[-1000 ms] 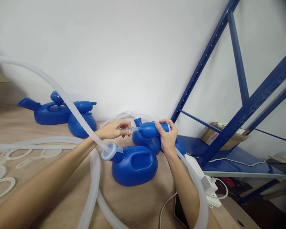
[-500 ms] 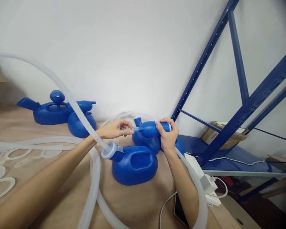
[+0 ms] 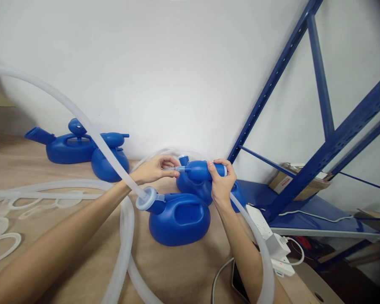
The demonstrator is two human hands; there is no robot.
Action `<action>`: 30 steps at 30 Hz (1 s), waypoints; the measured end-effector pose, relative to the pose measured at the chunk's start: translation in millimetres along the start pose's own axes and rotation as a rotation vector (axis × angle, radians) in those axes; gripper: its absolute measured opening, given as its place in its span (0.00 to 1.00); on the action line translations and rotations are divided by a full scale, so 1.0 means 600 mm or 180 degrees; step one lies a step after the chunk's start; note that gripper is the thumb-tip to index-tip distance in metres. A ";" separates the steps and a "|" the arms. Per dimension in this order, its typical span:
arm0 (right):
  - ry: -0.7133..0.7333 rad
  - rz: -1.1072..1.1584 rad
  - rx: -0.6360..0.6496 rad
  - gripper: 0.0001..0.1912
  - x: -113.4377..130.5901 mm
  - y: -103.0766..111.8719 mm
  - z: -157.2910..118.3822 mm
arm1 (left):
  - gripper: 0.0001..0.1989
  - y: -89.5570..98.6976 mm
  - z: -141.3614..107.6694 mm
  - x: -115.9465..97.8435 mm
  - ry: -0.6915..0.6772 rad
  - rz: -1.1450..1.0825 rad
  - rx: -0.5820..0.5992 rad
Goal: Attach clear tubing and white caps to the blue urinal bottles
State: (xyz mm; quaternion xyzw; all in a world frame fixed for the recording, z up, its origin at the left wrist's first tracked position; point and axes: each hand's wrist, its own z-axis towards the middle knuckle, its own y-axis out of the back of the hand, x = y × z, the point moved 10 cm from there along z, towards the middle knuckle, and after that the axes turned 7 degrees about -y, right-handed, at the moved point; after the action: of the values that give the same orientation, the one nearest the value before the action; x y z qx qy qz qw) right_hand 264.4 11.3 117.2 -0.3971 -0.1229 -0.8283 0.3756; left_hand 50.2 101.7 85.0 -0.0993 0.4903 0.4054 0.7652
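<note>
My right hand (image 3: 222, 179) is wrapped round a blue bulb-shaped part (image 3: 199, 170), which lies level above the blue bottles at the back. My left hand (image 3: 160, 169) pinches a clear tube (image 3: 176, 169) at the bulb's narrow left end, where tube and spout meet. In front of both hands stands a blue bottle with a handle (image 3: 179, 219). A translucent cap (image 3: 146, 198) sits on its neck, with a ribbed hose (image 3: 106, 150) rising from it to the upper left and passing over my left wrist.
More blue bottles (image 3: 69, 148) stand at the back left. Hoses and white rings (image 3: 6, 249) lie on the wooden table (image 3: 91, 274). At the right are a power strip (image 3: 259, 221), a dark phone (image 3: 239, 280), cables and a blue metal rack (image 3: 323, 147).
The view has shifted slightly. My left fingers have moved a little at the tube joint, and my right hand still grips the bulb.
</note>
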 end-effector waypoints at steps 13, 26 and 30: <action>-0.0331 0.0310 -0.0236 0.18 -0.033 0.007 0.002 | 0.24 0.027 -0.003 -0.025 -0.0350 0.1222 -0.0398; -0.0586 0.0583 -0.0263 0.19 -0.050 0.007 0.007 | 0.29 0.037 -0.004 -0.020 -0.0063 0.0796 -0.0176; -0.0667 0.0690 -0.0233 0.19 -0.056 0.003 0.007 | 0.24 0.042 -0.003 -0.037 -0.0356 0.1175 -0.0351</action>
State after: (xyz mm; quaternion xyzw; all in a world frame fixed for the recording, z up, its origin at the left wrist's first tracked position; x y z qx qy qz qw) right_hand 281.5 29.4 94.5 -0.5058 -0.0876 -0.7408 0.4332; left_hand 26.5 105.5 108.9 -0.0269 0.4339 0.5699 0.6972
